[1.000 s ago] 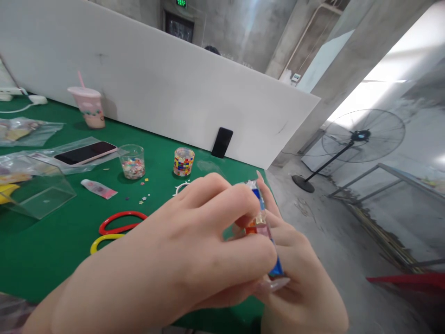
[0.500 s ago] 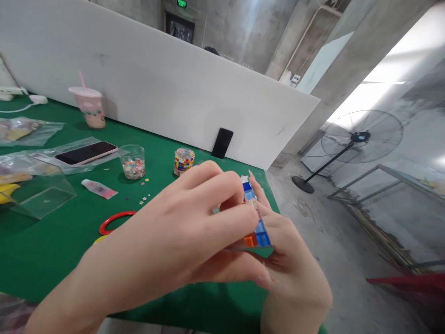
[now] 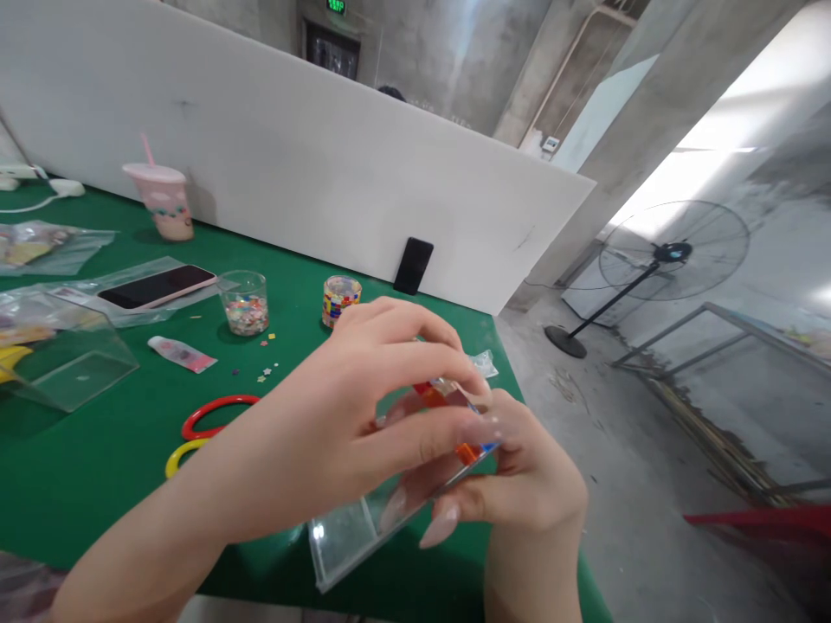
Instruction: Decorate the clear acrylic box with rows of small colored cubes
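Note:
A clear plastic box (image 3: 344, 528) with red, orange and blue mosaic tiles along one end is held tilted above the table. My right hand (image 3: 532, 467) grips that tiled end, its thumb below the near edge and its other fingers mostly hidden. Across the top reaches my left hand (image 3: 402, 389), thumb and forefinger brought together at the tiled edge. Whatever lies between those fingertips is hidden. Orange tiles (image 3: 466, 453) show just under them. Behind the hands lies a small clear plastic packet (image 3: 484, 363).
Red-and-yellow-handled scissors (image 3: 195, 424) lie left of my forearm. Beyond are a tube (image 3: 183, 354), a glass of small pieces (image 3: 247, 311), a mosaic-patterned cup (image 3: 340, 298), two phones (image 3: 159, 287) (image 3: 414, 266), a pink drink cup (image 3: 162, 199) and another clear box (image 3: 97, 372). A white partition (image 3: 292, 156) stands behind.
The box has turned and tilted, so its clear side now shows below my left hand. My left fingertips have come together at the tiled edge, and my right thumb has come into view.

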Available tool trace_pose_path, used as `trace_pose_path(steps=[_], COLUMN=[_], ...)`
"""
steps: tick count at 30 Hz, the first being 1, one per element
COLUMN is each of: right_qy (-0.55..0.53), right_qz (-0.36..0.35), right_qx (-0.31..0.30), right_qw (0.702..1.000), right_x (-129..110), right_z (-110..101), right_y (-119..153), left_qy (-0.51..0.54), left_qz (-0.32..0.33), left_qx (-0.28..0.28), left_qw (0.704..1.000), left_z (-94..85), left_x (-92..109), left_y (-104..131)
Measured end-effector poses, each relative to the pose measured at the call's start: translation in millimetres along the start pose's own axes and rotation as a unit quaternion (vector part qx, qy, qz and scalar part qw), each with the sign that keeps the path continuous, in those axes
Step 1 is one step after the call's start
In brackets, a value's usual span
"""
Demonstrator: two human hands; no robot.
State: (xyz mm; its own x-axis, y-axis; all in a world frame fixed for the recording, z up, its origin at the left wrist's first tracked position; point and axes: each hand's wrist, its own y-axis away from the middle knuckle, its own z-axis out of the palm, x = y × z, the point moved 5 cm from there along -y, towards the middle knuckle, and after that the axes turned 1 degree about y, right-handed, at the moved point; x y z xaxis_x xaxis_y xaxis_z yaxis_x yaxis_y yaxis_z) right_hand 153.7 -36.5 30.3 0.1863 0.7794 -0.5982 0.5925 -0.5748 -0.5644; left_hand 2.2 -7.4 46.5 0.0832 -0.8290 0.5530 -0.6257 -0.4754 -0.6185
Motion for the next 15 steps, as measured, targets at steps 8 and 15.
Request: trace_pose_path(steps=[8, 15], right_qy=[-0.09, -0.111], right_qz=[0.01, -0.004], right_qx=[0.009, 0.056], right_qw=[0.996, 0.992], right_x=[0.8, 5.2], right_z=[-0.4, 5.8], right_y=[-1.3, 0.3], left_qy=[-0.006, -0.017], left_qz=[-0.016, -0.014], left_qx=[0.009, 0.025], left_qw=[1.0, 0.999], left_z=[6.3, 8.9], left_x=[4.8, 4.9], left_y=[0.4, -0.4])
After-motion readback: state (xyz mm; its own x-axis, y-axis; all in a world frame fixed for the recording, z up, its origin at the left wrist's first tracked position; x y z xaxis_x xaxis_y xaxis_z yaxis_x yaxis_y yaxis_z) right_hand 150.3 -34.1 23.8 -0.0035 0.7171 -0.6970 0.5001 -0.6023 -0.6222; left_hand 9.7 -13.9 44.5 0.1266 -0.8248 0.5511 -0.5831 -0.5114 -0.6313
